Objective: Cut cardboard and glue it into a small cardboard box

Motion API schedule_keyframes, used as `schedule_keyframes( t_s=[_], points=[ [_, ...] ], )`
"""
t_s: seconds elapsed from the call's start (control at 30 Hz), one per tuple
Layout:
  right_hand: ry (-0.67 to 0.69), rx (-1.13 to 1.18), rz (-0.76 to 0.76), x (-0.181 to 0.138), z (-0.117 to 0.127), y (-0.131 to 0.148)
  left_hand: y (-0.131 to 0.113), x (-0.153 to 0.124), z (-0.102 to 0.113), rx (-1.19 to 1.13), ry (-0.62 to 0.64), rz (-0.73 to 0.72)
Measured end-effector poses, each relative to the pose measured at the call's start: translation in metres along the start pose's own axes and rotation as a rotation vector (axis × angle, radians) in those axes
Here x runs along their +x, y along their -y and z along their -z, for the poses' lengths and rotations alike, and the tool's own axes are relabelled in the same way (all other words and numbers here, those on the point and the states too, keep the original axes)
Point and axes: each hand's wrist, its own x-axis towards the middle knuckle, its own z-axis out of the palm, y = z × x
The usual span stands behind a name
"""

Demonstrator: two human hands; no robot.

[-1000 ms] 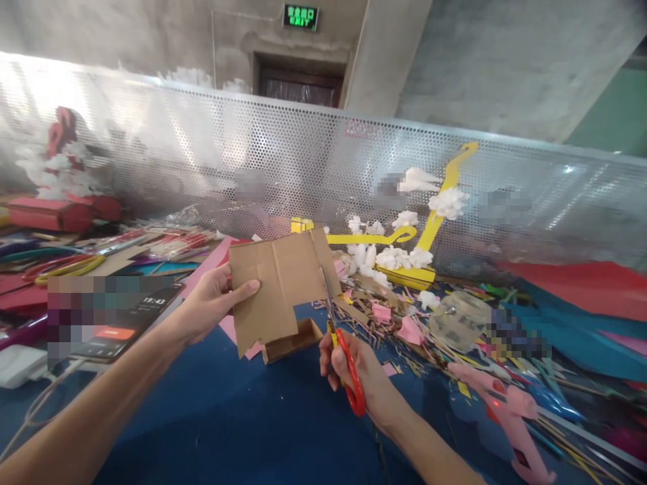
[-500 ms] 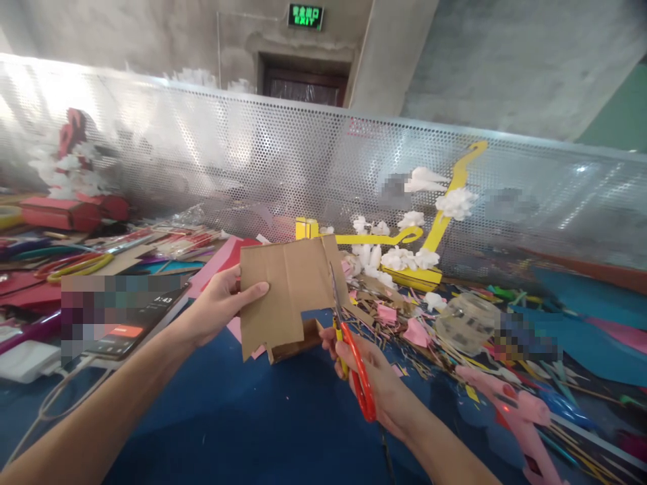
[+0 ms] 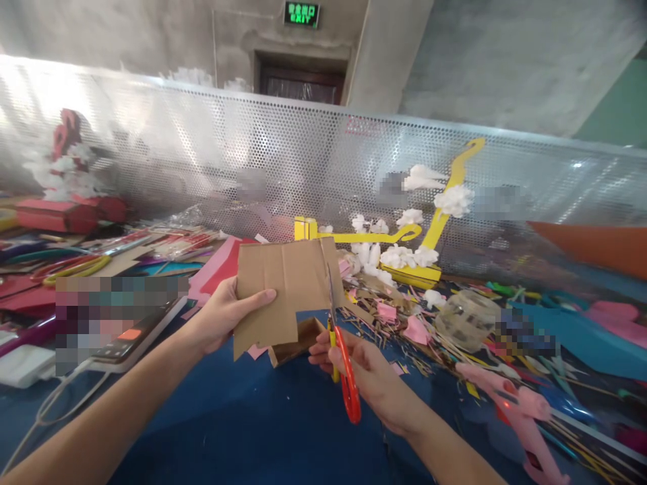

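My left hand (image 3: pixel 222 315) grips the left edge of a brown cardboard sheet (image 3: pixel 283 283) and holds it upright above the blue table (image 3: pixel 242 417), thumb across its front. My right hand (image 3: pixel 361 374) is closed around red and yellow scissors (image 3: pixel 341 364). Their blades point up into the right part of the sheet, along a cut near its right edge. A small folded cardboard piece (image 3: pixel 298 340) lies on the table just below the sheet.
A perforated metal screen (image 3: pixel 202 155) runs along the table's far side. A phone on a white stand (image 3: pixel 126 330) sits at the left, paper scraps (image 3: pixel 399 323), a tape roll (image 3: pixel 468 318) and a pink glue gun (image 3: pixel 520 417) at the right. A yellow model with white tufts (image 3: pixel 404 249) stands behind.
The scissors' blades have closed and moved a little further up into the cardboard's right side. My left hand has shifted the sheet only slightly.
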Motion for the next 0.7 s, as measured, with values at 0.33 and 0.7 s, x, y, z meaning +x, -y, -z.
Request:
schedule_keyframes(
  t_s=[0.33,0.7],
  points=[
    [0.000,0.028,0.027,-0.003,-0.008,-0.004,-0.004,-0.001,0.004,0.008,0.009,0.027],
    [0.007,0.031,0.015,-0.003,-0.007,-0.008,-0.012,-0.003,0.004,0.011,0.001,-0.005]
  ],
)
